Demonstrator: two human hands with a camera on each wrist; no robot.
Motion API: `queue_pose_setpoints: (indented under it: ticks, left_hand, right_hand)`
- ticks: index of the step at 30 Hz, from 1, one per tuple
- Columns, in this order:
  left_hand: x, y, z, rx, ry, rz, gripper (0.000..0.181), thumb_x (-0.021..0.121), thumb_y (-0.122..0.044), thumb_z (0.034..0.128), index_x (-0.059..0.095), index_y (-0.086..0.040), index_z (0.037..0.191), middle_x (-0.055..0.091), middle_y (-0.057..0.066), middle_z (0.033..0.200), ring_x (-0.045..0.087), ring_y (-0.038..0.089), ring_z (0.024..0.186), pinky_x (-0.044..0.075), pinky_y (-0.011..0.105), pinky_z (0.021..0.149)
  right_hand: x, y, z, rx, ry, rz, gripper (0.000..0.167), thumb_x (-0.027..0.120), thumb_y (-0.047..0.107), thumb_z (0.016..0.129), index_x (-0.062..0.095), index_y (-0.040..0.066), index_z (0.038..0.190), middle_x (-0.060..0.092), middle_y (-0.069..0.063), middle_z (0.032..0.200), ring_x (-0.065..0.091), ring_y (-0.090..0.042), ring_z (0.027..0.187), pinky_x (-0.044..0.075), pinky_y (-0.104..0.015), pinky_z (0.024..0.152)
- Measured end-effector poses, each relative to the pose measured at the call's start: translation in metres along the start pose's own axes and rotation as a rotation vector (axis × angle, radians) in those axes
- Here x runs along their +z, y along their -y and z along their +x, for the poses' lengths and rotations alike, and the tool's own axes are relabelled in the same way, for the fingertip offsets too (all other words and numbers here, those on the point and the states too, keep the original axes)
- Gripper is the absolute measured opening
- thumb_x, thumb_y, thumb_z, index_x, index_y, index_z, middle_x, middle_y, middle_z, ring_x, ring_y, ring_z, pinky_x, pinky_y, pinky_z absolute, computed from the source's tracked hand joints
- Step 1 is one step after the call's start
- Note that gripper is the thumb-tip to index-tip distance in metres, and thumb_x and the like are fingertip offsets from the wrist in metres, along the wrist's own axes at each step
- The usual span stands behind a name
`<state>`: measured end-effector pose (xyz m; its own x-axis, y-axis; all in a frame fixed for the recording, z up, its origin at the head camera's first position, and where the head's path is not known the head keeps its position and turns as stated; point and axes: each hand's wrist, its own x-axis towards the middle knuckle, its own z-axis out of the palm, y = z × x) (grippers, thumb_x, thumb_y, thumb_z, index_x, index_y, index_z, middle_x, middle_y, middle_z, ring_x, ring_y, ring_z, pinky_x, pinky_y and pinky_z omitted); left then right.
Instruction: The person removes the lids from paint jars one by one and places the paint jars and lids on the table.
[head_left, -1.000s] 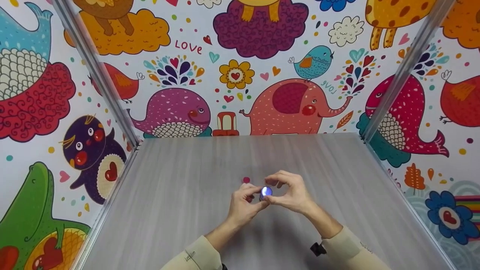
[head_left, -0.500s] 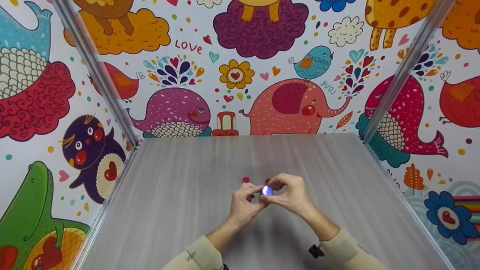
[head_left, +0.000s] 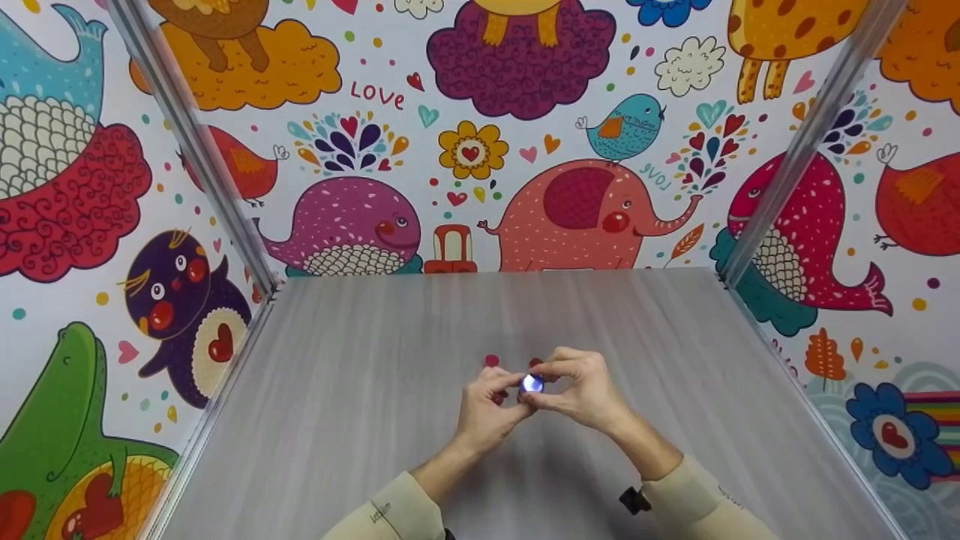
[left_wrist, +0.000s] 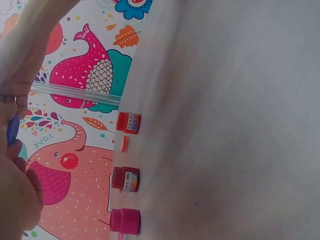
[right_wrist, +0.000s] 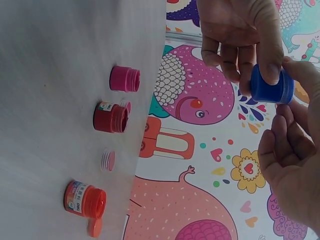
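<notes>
My left hand (head_left: 484, 409) grips a small blue paint jar (right_wrist: 265, 89) by its body, held up off the table. From the other side, my right hand (head_left: 585, 386) pinches the ridged top of the jar between thumb and fingers. Both hands meet around it, seen in the right wrist view with the left hand (right_wrist: 245, 35) above and the right hand (right_wrist: 292, 150) below. In the head view a bright glare lies on the jar's top (head_left: 532, 384). Only a sliver of the blue jar (left_wrist: 13, 130) shows in the left wrist view.
Beyond the hands stand a magenta jar (right_wrist: 120, 79), a dark red jar (right_wrist: 106, 119) and an orange-red jar (right_wrist: 80, 197), all without lids. Near them lie a pink lid (right_wrist: 108, 160) and an orange lid (right_wrist: 95, 227). Patterned walls (head_left: 465, 97) enclose the grey table (head_left: 337, 360).
My right hand's fingers have come down from a raised, spread pose and now pinch the jar's top. The red jar behind has come into view. My left hand stays almost still.
</notes>
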<state>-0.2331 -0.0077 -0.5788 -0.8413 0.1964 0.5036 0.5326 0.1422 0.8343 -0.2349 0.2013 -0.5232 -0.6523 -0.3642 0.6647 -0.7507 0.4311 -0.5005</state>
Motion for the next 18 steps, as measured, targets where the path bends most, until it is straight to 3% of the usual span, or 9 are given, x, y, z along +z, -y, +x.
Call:
queue_pose_setpoints:
  ticks: [6,12,18]
  left_hand:
    - [0.0003,0.0012,-0.0006,0.022,0.003,-0.006,0.033,0.097,-0.019,0.0892,0.089,-0.015,0.121,0.080,0.004,0.099,0.064,0.004,0.095,0.055,0.023,0.081]
    - [0.0018,0.0015,-0.0001,0.013,0.002,-0.008,0.034,0.098,-0.015,0.0865,0.089,-0.017,0.119,0.081,0.008,0.098,0.065,0.002,0.095,0.057,0.023,0.082]
    - [0.0040,0.0000,0.0004,-0.017,0.012,-0.022,0.028,0.098,-0.014,0.0861,0.090,-0.016,0.113,0.080,0.012,0.098,0.066,0.009,0.093,0.055,0.022,0.083]
  right_hand:
    - [-0.0029,0.0006,0.0012,-0.032,0.051,0.035,0.028,0.100,0.010,0.083,0.090,0.011,0.109,0.074,-0.001,0.091,0.068,-0.009,0.084,0.062,-0.022,0.074]
    - [-0.0039,-0.0009,0.0031,-0.090,0.092,0.040,0.036,0.097,0.003,0.078,0.089,0.010,0.112,0.073,-0.004,0.095,0.067,-0.017,0.088,0.064,-0.033,0.075]
    - [-0.0048,-0.0014,0.0040,-0.130,0.128,0.060,0.038,0.090,-0.003,0.078,0.089,0.009,0.115,0.073,-0.006,0.100,0.068,-0.021,0.092,0.065,-0.032,0.079]
